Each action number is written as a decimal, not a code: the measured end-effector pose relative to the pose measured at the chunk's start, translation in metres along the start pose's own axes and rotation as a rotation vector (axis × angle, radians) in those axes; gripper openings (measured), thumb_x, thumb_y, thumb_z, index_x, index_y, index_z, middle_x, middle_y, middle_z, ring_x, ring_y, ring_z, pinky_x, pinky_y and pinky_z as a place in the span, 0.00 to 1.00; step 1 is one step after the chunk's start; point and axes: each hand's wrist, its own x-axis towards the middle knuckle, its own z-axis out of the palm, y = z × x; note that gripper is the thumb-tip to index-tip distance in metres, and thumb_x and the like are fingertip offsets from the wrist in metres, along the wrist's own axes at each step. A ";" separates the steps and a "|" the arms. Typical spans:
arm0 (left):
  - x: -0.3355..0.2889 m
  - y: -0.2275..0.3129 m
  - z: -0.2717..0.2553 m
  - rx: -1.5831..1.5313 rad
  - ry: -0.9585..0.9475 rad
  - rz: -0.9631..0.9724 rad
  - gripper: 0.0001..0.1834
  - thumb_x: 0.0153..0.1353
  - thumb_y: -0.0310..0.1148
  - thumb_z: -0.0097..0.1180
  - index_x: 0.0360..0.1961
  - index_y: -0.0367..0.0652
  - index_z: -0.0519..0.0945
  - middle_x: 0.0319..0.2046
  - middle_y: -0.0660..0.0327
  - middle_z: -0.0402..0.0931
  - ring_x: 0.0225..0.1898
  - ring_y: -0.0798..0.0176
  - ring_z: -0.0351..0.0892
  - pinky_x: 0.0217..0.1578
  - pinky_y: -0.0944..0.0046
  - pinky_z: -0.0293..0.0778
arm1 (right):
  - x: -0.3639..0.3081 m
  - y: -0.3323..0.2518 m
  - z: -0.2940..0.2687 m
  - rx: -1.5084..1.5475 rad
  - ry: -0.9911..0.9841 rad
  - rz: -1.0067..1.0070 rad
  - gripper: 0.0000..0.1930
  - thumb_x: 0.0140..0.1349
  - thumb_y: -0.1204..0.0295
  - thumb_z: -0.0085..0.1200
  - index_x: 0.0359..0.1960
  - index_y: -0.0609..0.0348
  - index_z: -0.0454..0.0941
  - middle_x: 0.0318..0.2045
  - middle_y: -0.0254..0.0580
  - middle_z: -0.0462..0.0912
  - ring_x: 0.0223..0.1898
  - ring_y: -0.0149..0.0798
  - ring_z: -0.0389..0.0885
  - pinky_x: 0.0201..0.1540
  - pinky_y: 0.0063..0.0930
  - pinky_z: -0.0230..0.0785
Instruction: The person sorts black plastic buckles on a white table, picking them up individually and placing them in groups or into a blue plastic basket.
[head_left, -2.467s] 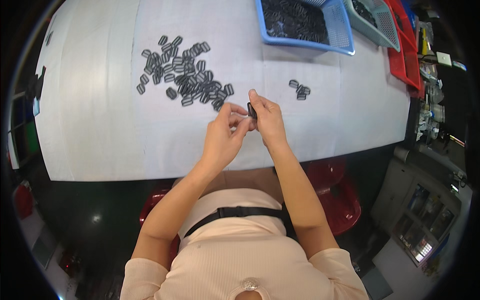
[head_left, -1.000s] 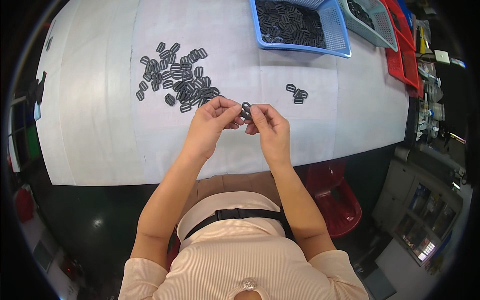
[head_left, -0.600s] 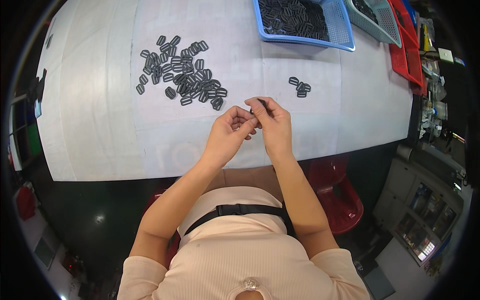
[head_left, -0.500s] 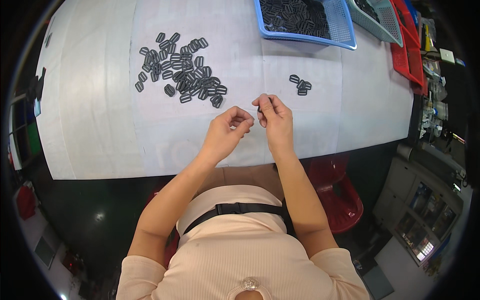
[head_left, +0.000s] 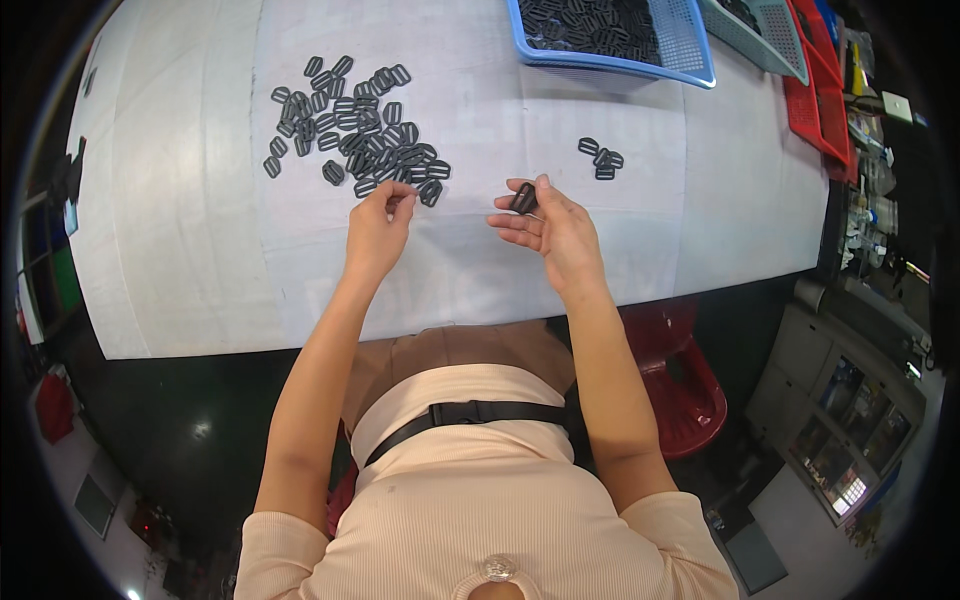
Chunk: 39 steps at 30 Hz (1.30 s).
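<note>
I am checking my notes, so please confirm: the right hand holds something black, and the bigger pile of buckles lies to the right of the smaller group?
Not quite: the head view shows the bigger pile left of the smaller group. The right hand does hold something black.

– What does the top of the view cut off?
– The far side of the blue basket, and of the grey-green basket to its right
– And this side of the blue basket?
– I can't tell whether the left hand pinches anything, or how many black buckles the right hand holds
</note>
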 end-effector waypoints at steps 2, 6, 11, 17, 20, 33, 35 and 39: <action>0.009 -0.003 0.006 0.156 0.093 0.167 0.06 0.50 0.27 0.53 0.31 0.40 0.76 0.27 0.60 0.75 0.28 0.62 0.73 0.30 0.66 0.68 | -0.002 0.002 0.001 -0.070 0.013 -0.043 0.20 0.62 0.57 0.40 0.37 0.64 0.72 0.29 0.43 0.77 0.30 0.37 0.80 0.30 0.21 0.72; 0.027 0.003 0.025 0.437 0.207 0.422 0.11 0.45 0.27 0.58 0.32 0.42 0.75 0.28 0.60 0.72 0.34 0.58 0.70 0.34 0.62 0.67 | -0.001 0.006 -0.006 -0.096 0.037 -0.010 0.15 0.60 0.60 0.44 0.34 0.62 0.72 0.21 0.36 0.74 0.19 0.31 0.75 0.21 0.19 0.67; 0.043 0.003 0.035 0.607 0.151 0.423 0.11 0.44 0.27 0.58 0.30 0.42 0.72 0.27 0.59 0.71 0.34 0.56 0.71 0.33 0.59 0.68 | 0.025 0.013 -0.042 -0.500 0.302 -0.140 0.13 0.61 0.64 0.43 0.32 0.62 0.71 0.14 0.35 0.70 0.11 0.26 0.67 0.15 0.20 0.59; 0.045 0.000 0.033 0.391 0.009 0.282 0.09 0.46 0.25 0.56 0.29 0.42 0.71 0.26 0.59 0.72 0.28 0.56 0.74 0.29 0.60 0.69 | 0.064 -0.006 -0.089 -0.599 0.397 -0.324 0.11 0.58 0.66 0.44 0.38 0.59 0.71 0.17 0.37 0.73 0.12 0.29 0.69 0.19 0.24 0.64; 0.036 0.005 0.031 0.120 -0.001 0.185 0.06 0.48 0.23 0.54 0.29 0.40 0.71 0.27 0.58 0.74 0.27 0.61 0.76 0.28 0.65 0.70 | 0.059 -0.019 -0.091 -0.788 0.497 -0.165 0.13 0.58 0.66 0.45 0.43 0.56 0.69 0.20 0.40 0.75 0.16 0.33 0.74 0.25 0.27 0.66; -0.032 0.039 0.045 -0.324 -0.360 -0.144 0.11 0.51 0.25 0.54 0.36 0.37 0.69 0.30 0.59 0.75 0.32 0.65 0.76 0.33 0.68 0.71 | 0.018 0.052 -0.013 -0.210 0.120 -0.405 0.10 0.62 0.71 0.40 0.36 0.61 0.73 0.24 0.35 0.78 0.25 0.27 0.74 0.31 0.19 0.66; -0.033 0.018 0.037 0.010 -0.259 0.022 0.12 0.50 0.26 0.55 0.36 0.37 0.70 0.29 0.59 0.75 0.31 0.63 0.75 0.33 0.67 0.70 | 0.019 0.044 -0.023 -0.255 0.177 -0.335 0.11 0.62 0.69 0.39 0.32 0.62 0.73 0.20 0.33 0.74 0.21 0.25 0.70 0.26 0.17 0.63; -0.014 -0.005 0.030 0.266 0.105 0.237 0.14 0.48 0.28 0.58 0.36 0.38 0.71 0.27 0.58 0.73 0.30 0.59 0.73 0.31 0.64 0.69 | 0.015 0.032 -0.035 -0.227 0.216 -0.173 0.14 0.62 0.64 0.40 0.27 0.62 0.71 0.14 0.29 0.65 0.14 0.21 0.59 0.18 0.18 0.55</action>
